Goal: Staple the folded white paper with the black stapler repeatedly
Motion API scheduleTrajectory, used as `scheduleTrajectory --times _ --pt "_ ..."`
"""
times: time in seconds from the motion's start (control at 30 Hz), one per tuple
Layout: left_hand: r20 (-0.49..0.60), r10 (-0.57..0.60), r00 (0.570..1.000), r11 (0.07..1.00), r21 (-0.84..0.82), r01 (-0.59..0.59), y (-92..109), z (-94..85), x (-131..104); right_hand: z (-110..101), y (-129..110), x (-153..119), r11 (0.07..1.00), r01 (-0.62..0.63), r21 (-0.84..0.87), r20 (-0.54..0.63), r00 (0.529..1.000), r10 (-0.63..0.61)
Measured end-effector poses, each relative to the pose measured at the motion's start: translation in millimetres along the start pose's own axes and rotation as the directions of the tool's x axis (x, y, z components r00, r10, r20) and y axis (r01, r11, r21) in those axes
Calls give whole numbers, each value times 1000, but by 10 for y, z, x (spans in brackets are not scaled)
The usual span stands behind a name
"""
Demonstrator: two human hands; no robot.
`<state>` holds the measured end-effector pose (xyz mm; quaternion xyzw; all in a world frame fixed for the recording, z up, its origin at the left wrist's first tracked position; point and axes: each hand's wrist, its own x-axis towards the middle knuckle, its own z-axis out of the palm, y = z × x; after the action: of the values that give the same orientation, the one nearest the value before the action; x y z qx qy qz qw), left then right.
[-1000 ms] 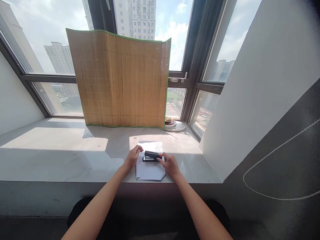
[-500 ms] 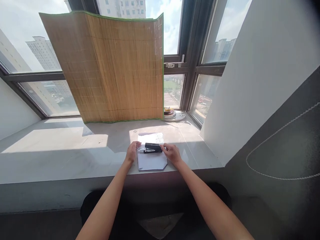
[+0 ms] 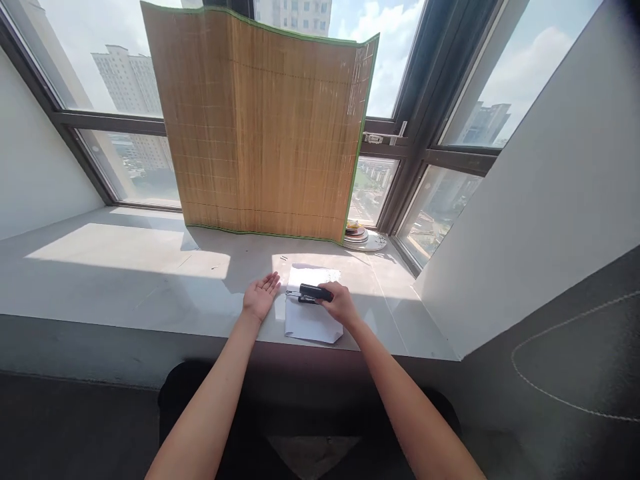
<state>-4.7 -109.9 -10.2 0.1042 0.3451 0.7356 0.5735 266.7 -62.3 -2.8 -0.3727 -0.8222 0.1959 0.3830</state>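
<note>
- Paper (image 3: 314, 325) lies nearest the front edge of the ledge (image 3: 125, 293); a careless drag by forearm or wrist could, I'd judge, pull it over that edge. One near corner looks clipped or folded. Whether it is one sheet or several, I can't tell.
- Right hand (image 3: 343, 304) pinches the stapler (image 3: 315, 291) at its right end only. With nothing supporting the other end, a loose grip might let it tip or twist; squeezing the arms together with fingers between them could nip skin.
- Left hand (image 3: 261, 299) lies palm up beside the paper's left edge, fingers extended and nothing in them, apart from the stapler. The tool's projecting end points its way, so a sudden shove leftward could poke those fingertips.
- Stapler sits above the middle of the paper, black and slim, its upper arm parted from the lower one. A thin silvery piece sticks out at the left; if that is a sprung part, it could jump loose. Whether the base rests on the paper is unclear.
- Small dark bits (image 3: 283, 258) lie beyond the paper, too tiny to identify.
- Bamboo mat (image 3: 270, 133) stands farther back, before the window; a knock might topple it forward.
</note>
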Motion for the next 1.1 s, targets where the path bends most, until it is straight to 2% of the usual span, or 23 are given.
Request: scheduleTrajectory --times 0.1,0.17,0.23,0.33,0.4,0.43,0.5,0.53,0.57,0.63,0.67,0.7,0.73,0.8,0.93,1.0,1.1 --pt "2 -66 998 977 -202 65 30 -4 -35 113 -381 90 981 152 -121 -126 978 -167" --pt "8 -74 997 958 -276 73 37 -4 -52 235 -618 121 921 287 -263 -99 942 -321" --pt "14 -82 997 946 -313 82 43 -4 -66 374 -759 117 804 450 -388 4 873 -487" --pt "16 -93 996 943 -320 93 50 -4 -75 552 -781 65 619 640 -456 147 740 -657" --pt "2 -81 997 947 -313 78 48 -2 -70 614 -738 24 563 685 -462 182 695 -696" --pt "-8 -74 997 948 -311 68 44 1 -66 622 -718 5 561 686 -463 182 693 -698" --pt "-28 -61 998 947 -318 49 35 5 -59 592 -695 -36 614 644 -456 138 733 -666" --pt "-34 -55 998 943 -330 41 31 8 -58 560 -689 -60 675 590 -443 85 777 -623" --pt "-35 -48 998 938 -344 33 29 10 -59 520 -681 -87 757 501 -419 7 836 -549" --pt "-34 -43 998 929 -369 27 33 17 -69 436 -647 -154 923 234 -305 -185 936 -298" --pt "-35 -47 998 926 -375 31 39 22 -76 398 -615 -191 972 86 -217 -266 953 -144" --pt "-38 -54 998 926 -375 36 48 28 -84 365 -573 -229 991 -40 -128 -312 950 -2" --pt "-44 -61 997 927 -372 40 57 35 -91 339 -522 -266 989 -135 -53 -324 940 111" --pt "-54 -72 996 932 -360 47 76 47 -100 298 -412 -331 969 -243 39 -289 926 244" --pt "-51 -85 995 939 -339 63 92 47 -101 227 -289 -407 945 -319 66 -187 927 326" --pt "-41 -85 996 940 -335 66 88 31 -96 199 -341 -402 958 -286 12 -239 929 281" --pt "-30 -75 997 938 -340 60 77 3 -80 246 -578 -271 984 -159 -83 -368 922 118"
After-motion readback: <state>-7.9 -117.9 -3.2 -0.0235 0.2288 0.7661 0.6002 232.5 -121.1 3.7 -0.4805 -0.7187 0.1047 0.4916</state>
